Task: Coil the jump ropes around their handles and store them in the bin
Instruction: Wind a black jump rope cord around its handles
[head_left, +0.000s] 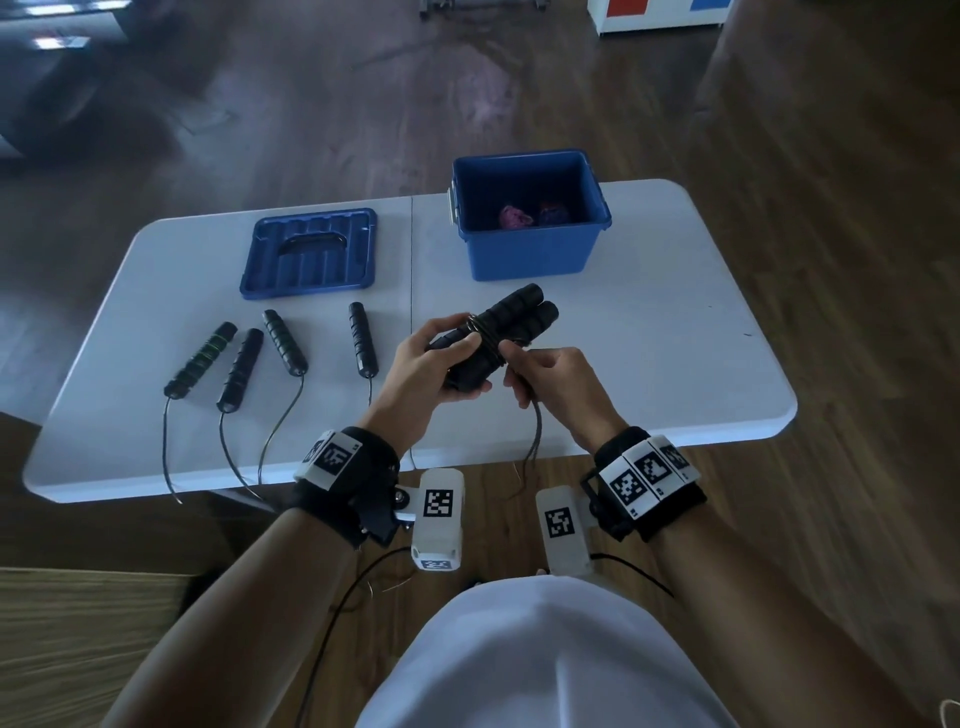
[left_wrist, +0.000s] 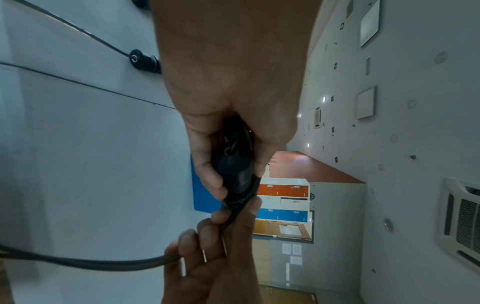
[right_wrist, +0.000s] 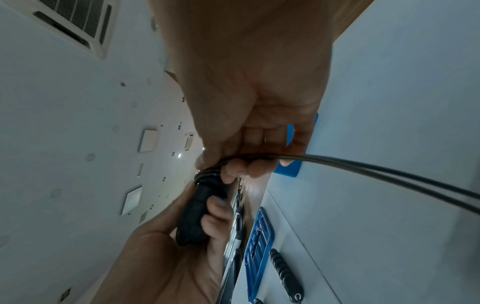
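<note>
While the white table (head_left: 649, 332) carries the open blue bin (head_left: 535, 252) and its lid (head_left: 311, 254), four loose handles (head_left: 283, 343) lie at left. Above the near edge, the left hand (head_left: 431, 364) grips paired black handles (head_left: 498, 338); the right hand (head_left: 561, 384) pinches the doubled cord (head_left: 535, 431), few turns wound.

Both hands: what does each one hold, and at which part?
Left hand grips the paired handles at their cord end; right hand pinches the cord beside the wraps.

Lab room: folding table (head_left: 675, 291), lockers (left_wrist: 283, 203)
</note>
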